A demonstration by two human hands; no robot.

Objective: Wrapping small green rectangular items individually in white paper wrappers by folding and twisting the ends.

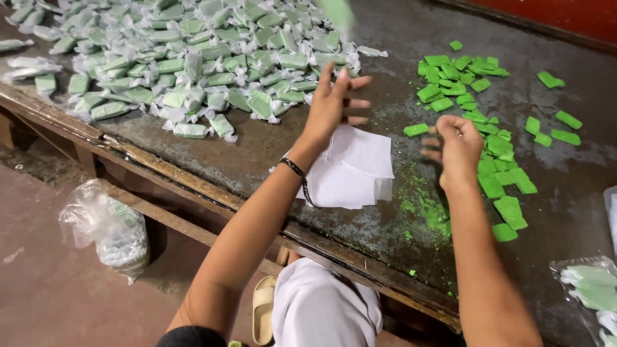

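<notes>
Up above the worn tabletop (411, 38), the left hand (334, 103) is lifted with its fingers spread wide and straight, palm turned away, holding nothing. A blurred green piece (335, 11) shows in the air beyond it, over the far heap; whether it is wrapped cannot be told. Across from it, the right hand (457, 146) is half curled, thumb and fingertips drawn together near a small green slab (416, 129); whether it pinches anything cannot be told. A thin dark band (292, 167) circles the left wrist.

Under the left hand lies a stack of white wrapper sheets (353, 170), flat, square-cornered and slightly fanned. Beside and beyond the right hand, bare green blocks (498, 173) lie scattered, matte, flat and roughly rectangular, with chalky green crumbs (421, 202) dusted over the surface between them and the sheets. At the far left sits a large heap of wrapped pieces (193, 64), each a pale green lump inside glossy clear film with twisted ends.

The tabletop is dark, stained and mottled, edged with a rough wooden rim (193, 186). Below it, on the reddish floor (51, 289), rests a crinkled clear plastic bag (106, 228). At the right edge lies another clear bag (588, 286) with pale green pieces inside. A tan sandal (263, 308) shows beside white cloth (324, 308) on the person's lap.
</notes>
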